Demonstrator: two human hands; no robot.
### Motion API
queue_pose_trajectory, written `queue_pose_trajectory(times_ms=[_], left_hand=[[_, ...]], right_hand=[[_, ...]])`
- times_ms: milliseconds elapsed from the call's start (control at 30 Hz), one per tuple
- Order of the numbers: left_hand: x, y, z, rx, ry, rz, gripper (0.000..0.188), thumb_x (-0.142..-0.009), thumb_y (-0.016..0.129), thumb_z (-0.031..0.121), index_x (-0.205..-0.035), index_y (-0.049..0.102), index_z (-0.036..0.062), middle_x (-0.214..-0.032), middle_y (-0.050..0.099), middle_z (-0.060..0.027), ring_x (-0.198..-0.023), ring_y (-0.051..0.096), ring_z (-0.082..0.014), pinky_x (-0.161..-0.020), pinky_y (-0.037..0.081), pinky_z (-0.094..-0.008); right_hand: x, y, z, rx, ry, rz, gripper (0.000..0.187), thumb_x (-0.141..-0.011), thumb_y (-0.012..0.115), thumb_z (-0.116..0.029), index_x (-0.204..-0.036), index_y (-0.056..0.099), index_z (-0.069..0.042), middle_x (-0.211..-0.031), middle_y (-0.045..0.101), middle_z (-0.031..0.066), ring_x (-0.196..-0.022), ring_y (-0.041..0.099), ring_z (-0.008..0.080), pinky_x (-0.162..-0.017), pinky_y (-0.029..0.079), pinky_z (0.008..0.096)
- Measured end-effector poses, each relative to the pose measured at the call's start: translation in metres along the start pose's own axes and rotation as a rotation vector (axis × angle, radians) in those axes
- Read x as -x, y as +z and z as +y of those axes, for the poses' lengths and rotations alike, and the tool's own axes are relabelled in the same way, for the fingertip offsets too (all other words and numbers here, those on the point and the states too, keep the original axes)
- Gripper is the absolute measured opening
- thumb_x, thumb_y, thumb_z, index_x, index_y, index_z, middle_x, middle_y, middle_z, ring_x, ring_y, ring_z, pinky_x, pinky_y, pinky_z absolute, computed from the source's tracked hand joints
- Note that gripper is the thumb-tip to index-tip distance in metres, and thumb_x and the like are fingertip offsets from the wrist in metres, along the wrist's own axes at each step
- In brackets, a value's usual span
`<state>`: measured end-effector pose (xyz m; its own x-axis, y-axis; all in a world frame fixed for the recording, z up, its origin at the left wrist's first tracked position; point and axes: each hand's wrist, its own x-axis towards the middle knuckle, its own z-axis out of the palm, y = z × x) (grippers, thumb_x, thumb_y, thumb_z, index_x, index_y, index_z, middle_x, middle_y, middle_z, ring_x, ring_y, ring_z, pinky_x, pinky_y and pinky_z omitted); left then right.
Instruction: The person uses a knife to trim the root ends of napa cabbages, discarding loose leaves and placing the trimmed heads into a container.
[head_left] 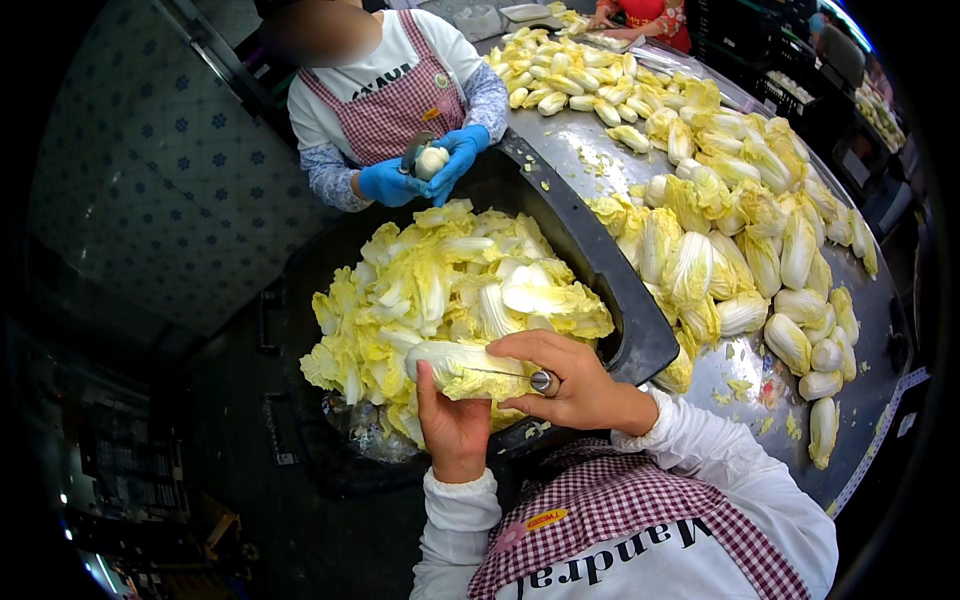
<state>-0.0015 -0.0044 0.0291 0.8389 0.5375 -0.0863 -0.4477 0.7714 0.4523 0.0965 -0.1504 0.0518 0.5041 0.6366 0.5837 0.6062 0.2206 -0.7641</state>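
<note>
A pale napa cabbage [450, 362] lies across my left hand [455, 430], which holds it from below with the thumb up its near side. My right hand [575, 385] grips a knife [543, 382] by its round metal handle. The thin blade runs along the cabbage, against or into its leaves; how deep I cannot tell. Both hands are above the near edge of a large black tub [640, 340]. Loose yellow-white cabbage leaves [430, 280] are heaped in that tub, just beyond my hands.
Across the tub, a co-worker's blue-gloved hands [425, 175] hold a cabbage and a blade. To the right, a metal table [740, 380] carries many whole napa cabbages [690, 265] and leaf scraps. Another person [645, 15] stands at its far end. Clear plastic [370, 430] shows at the tub's near left.
</note>
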Motion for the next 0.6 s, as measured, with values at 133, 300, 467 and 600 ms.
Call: queue_pose_trajectory(times_ms=[133, 300, 467, 600], left_hand=[[0.002, 0.002, -0.002, -0.042, -0.014, 0.042, 0.052, -0.092, 0.061, 0.029, -0.133, 0.041, 0.0047, -0.124, 0.055, -0.0116, -0.115, 0.054, -0.0251, -0.099, 0.045, -0.0436], [-0.003, -0.014, -0.002, -0.146, 0.049, -0.014, 0.057, -0.090, 0.064, 0.028, -0.137, 0.038, 0.0071, -0.127, 0.053, -0.0143, -0.118, 0.052, -0.0274, -0.101, 0.043, -0.0449], [0.000, -0.014, 0.006, -0.233, 0.012, -0.137, 0.068, -0.085, 0.069, 0.019, -0.141, 0.032, 0.0109, -0.133, 0.049, -0.0179, -0.122, 0.049, -0.0305, -0.104, 0.039, -0.0471], [0.002, -0.010, 0.008, -0.236, -0.019, -0.103, 0.076, -0.080, 0.074, 0.012, -0.142, 0.030, 0.0111, -0.129, 0.050, -0.0153, -0.120, 0.050, -0.0282, -0.102, 0.042, -0.0454]], right_hand=[[0.007, 0.001, 0.013, -0.125, 0.073, 0.033, 0.032, -0.079, 0.073, -0.012, -0.109, 0.066, -0.005, -0.093, 0.066, 0.0100, -0.082, 0.063, 0.0192, -0.069, 0.048, 0.0287], [0.008, 0.000, 0.007, -0.182, 0.255, 0.176, 0.016, -0.081, 0.071, -0.009, -0.095, 0.068, -0.002, -0.071, 0.061, 0.0075, -0.060, 0.055, 0.0116, -0.056, 0.043, 0.0259], [0.005, 0.001, 0.006, -0.114, 0.203, 0.326, 0.014, -0.081, 0.070, -0.008, -0.094, 0.066, -0.002, -0.067, 0.060, 0.0049, -0.059, 0.055, 0.0097, -0.055, 0.043, 0.0248], [-0.007, -0.006, 0.004, -0.121, 0.183, 0.325, 0.014, -0.083, 0.069, -0.007, -0.095, 0.066, -0.002, -0.067, 0.061, 0.0021, -0.059, 0.054, 0.0072, -0.055, 0.043, 0.0234]])
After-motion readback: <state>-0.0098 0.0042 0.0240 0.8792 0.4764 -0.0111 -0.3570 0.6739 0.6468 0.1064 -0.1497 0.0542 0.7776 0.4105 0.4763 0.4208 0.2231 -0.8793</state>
